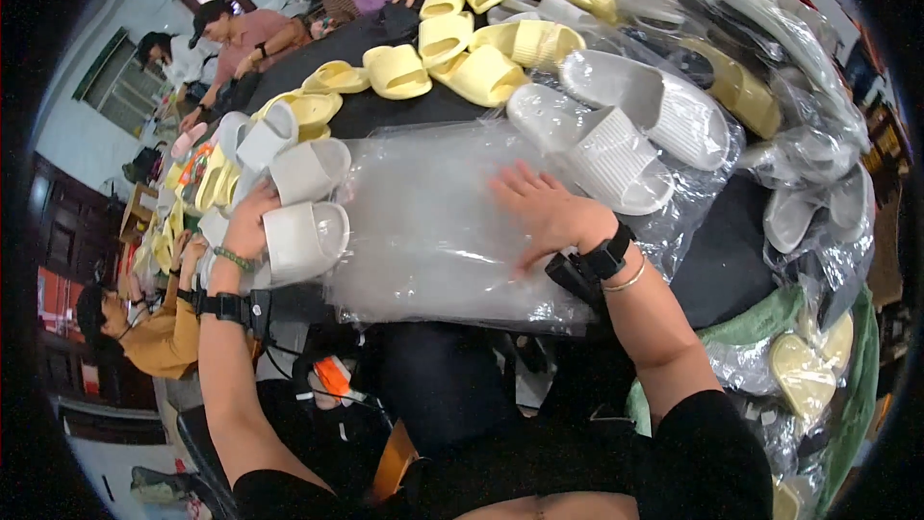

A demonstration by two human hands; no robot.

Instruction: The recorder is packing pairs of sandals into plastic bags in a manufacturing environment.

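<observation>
My left hand (pixel 252 221) grips a pair of light grey slippers at the left end of the plastic bags; its fingers are partly hidden behind the upper slipper (pixel 310 171) and the lower slipper (pixel 306 241). In front of me lies a stack of clear plastic bags (pixel 423 231), flat on the black-covered table. Over the right part of that stack, my right hand (pixel 549 212) is spread palm down, fingers apart and slightly blurred. Just beyond it, grey ribbed slippers (pixel 616 159) rest on clear plastic.
Yellow slippers (pixel 399 72) line the table's far side. Bagged slippers (pixel 799 135) pile up at right, above a green sack (pixel 857 366) with more bagged pairs. Several people work along the left and far sides, one in a mustard sleeve (pixel 164 347).
</observation>
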